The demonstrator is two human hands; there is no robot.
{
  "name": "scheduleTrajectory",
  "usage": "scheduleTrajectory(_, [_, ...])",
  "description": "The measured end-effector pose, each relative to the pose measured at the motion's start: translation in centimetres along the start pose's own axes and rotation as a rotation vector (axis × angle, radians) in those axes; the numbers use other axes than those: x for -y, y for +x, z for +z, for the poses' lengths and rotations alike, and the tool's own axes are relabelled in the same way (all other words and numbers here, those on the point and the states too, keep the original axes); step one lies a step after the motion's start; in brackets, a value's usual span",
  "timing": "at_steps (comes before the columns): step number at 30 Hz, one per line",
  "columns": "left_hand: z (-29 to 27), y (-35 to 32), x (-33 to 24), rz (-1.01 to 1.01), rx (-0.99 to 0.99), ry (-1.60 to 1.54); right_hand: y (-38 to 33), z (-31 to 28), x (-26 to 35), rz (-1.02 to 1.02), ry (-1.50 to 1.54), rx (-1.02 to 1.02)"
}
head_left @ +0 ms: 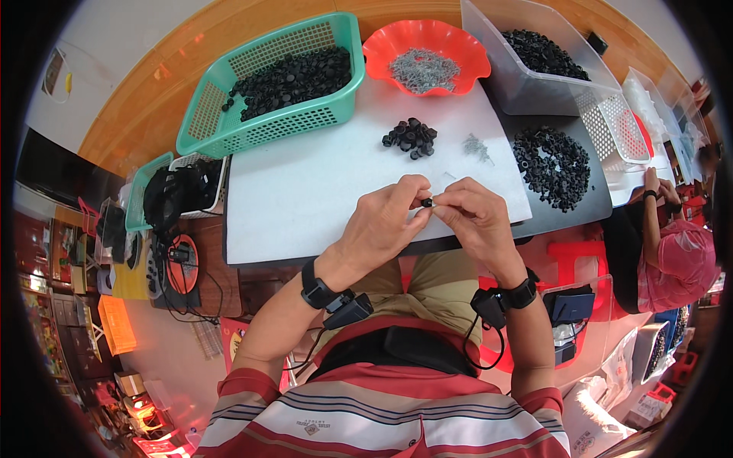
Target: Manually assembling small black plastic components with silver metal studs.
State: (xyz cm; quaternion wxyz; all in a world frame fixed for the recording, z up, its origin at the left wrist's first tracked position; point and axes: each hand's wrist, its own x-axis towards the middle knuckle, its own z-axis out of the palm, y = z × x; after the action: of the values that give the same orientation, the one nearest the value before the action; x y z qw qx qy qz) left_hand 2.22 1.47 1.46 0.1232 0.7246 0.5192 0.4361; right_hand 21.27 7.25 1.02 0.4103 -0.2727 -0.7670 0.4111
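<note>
Over the near edge of the white work sheet (pixel 298 191), my two hands meet fingertip to fingertip. Between the thumb and forefinger of my left hand (pixel 382 219) is a small round black part (pixel 427 203). My right hand (pixel 475 219) pinches at the part's right side; a tiny pale thing shows at its fingertips, too small to name. Just beyond my hands lies a small heap of black knobbed parts (pixel 411 140). To its right is a little pile of thin silvery metal pieces (pixel 477 146).
Along the back stand a green basket (pixel 286 122) of black parts, a wavy red bowl (pixel 374 61) of metal pieces and a see-through bin (pixel 527 91). More black parts (pixel 556 168) cover a dark mat at right. Another person (pixel 676 256) works at far right.
</note>
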Motion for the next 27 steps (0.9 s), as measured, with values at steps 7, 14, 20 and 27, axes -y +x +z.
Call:
scheduleTrajectory(7, [-0.1, -0.1, -0.4, 0.019, 0.028, 0.043, 0.0, -0.1, 0.5, -0.038, -0.063, 0.022])
scheduleTrajectory(14, [-0.3, -0.1, -0.7, 0.033, 0.045, 0.019, -0.1, -0.2, 0.7, -0.052, -0.083, 0.041])
scheduleTrajectory(20, [-0.6, -0.1, -0.8, -0.061, 0.05, -0.071, -0.3, -0.1, 0.9, -0.125, -0.218, 0.066])
scheduleTrajectory(27, [-1.3, 0.4, -1.0, -0.293, 0.092, -0.27, -0.6, -0.3, 2.5, -0.234, -0.567, 0.161])
